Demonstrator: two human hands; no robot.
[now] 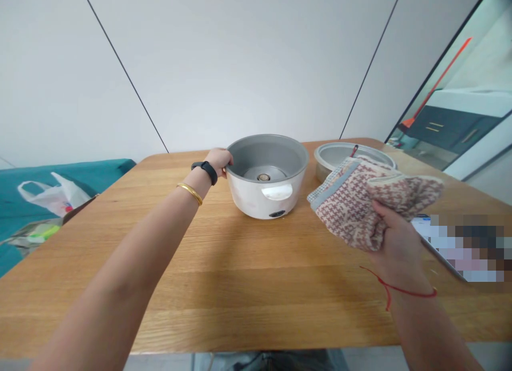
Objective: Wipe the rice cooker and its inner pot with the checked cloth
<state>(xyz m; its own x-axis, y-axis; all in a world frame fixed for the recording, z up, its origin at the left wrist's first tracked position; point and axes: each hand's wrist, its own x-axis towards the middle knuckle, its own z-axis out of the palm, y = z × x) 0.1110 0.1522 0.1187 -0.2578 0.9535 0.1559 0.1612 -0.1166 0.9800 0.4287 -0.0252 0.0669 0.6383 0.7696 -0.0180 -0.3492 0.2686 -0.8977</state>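
Head view: left hand (220, 160) pinches the upward-opening pot (267, 168), right hand (398, 237) grips a cloth (362, 200) running sideways.

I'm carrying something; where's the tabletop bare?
Bare: brown wooden table, from left edge to left forearm, and before the round white pot. Crowded: right side, with round silver metal bowl and patterned brown cloth in right hand.

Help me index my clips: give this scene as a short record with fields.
left hand: holding the left side of the rim of the white cooker body
cooker body: upright, open at the top, grey inside, round metal piece at the bottom centre
right hand: holding a bunched patterned cloth, raised above the table
metal pot: on the table, right of the cooker body, partly hidden by the cloth
surface: wooden table
off to the left: white plastic bag
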